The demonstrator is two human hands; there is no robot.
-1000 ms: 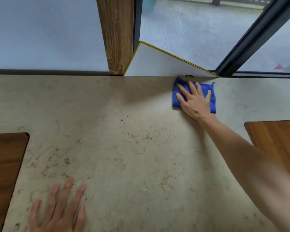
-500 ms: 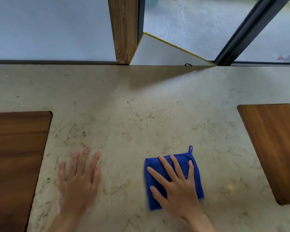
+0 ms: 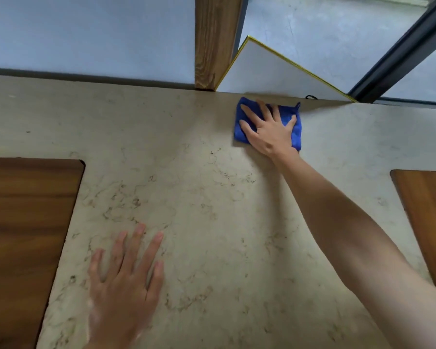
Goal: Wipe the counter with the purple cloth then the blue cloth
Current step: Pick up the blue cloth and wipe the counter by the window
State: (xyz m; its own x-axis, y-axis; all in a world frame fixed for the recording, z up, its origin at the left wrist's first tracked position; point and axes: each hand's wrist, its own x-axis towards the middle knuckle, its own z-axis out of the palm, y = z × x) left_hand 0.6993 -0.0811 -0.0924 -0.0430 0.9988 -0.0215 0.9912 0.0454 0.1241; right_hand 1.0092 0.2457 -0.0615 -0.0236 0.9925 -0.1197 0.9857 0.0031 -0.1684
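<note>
A folded blue cloth (image 3: 295, 131) lies flat at the far edge of the beige marbled counter (image 3: 199, 192), right of centre. My right hand (image 3: 268, 131) presses down on it with fingers spread, arm stretched forward. My left hand (image 3: 124, 278) rests flat on the bare counter near the front, fingers apart, holding nothing. No purple cloth is in view.
Dark wooden panels sit on the counter at the left (image 3: 23, 235) and the right (image 3: 428, 217). Behind the far edge stand a wooden post (image 3: 215, 41), a white board with a gold rim (image 3: 275, 69) and a dark window frame (image 3: 398, 54).
My right hand has pushed the blue cloth from the near middle of the counter out to the far edge. My left hand stays flat on the counter.
</note>
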